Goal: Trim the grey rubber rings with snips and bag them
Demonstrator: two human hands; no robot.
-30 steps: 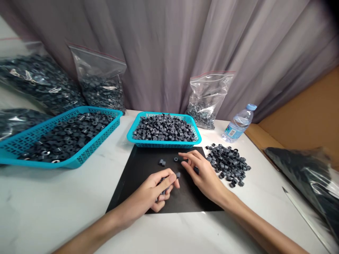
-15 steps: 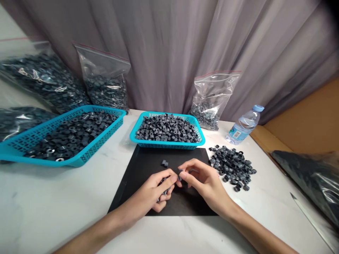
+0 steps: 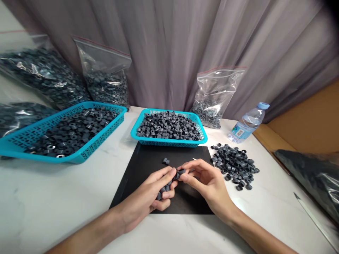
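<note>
My left hand point(image 3: 156, 188) is curled around several small dark grey plastic caps point(image 3: 164, 188), held against the palm. Its thumb and forefinger pinch one piece at their tips. My right hand point(image 3: 206, 180) grips a dark grey ring-like cap point(image 3: 181, 171) between thumb and forefinger, touching the piece at the left fingertips. A small pale pointed tip point(image 3: 194, 159) shows behind the right knuckles; what it belongs to is hidden. Both hands are above a black mat point(image 3: 143, 165), where a couple of loose caps point(image 3: 166, 161) lie just beyond them.
A blue basket point(image 3: 169, 142) full of caps stands behind the mat, another basket point(image 3: 79, 158) to its left. Right of the mat lie a heap of caps point(image 3: 235, 164), a water bottle point(image 3: 246, 123) and a long pointed tool point(image 3: 312, 217). Zip bags point(image 3: 214, 98) of pieces stand behind.
The left fingers have opened a little, showing more caps in the palm. The right hand's piece now meets the one at the left fingertips. The pale tip has come into sight.
</note>
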